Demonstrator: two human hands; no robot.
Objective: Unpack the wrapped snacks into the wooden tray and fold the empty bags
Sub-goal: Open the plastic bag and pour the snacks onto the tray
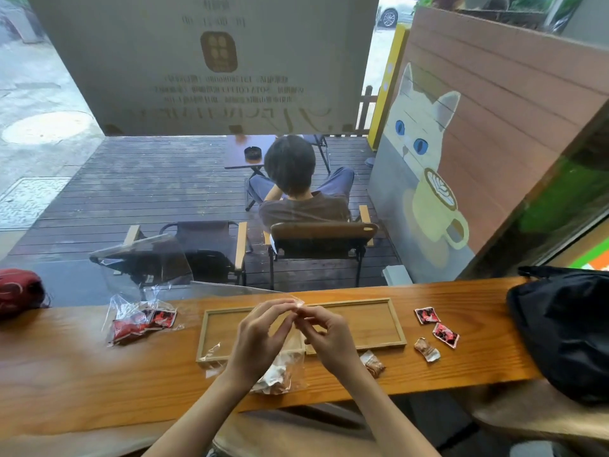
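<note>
Lying at far left on the desk (66, 364): red pouch (19, 291), then clear bag (141, 319) of red-wrapped snacks. Centred: wooden tray (362, 321), near rim under a second clear bag (280, 371) with crumpled wrappers. Above tray: left hand (260, 338) and right hand (324, 334), fingers (280, 308) of both pinching one small clear wrapper (298, 304). Right of tray: two red snacks (435, 324), two brown snacks (426, 349). Far right: black bag (560, 331).

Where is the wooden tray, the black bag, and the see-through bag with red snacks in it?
wooden tray (379, 319): head view, bare floor of its right half.
black bag (560, 324): head view, middle of its dark fabric.
see-through bag with red snacks (138, 321): head view, over the red packets inside.
</note>
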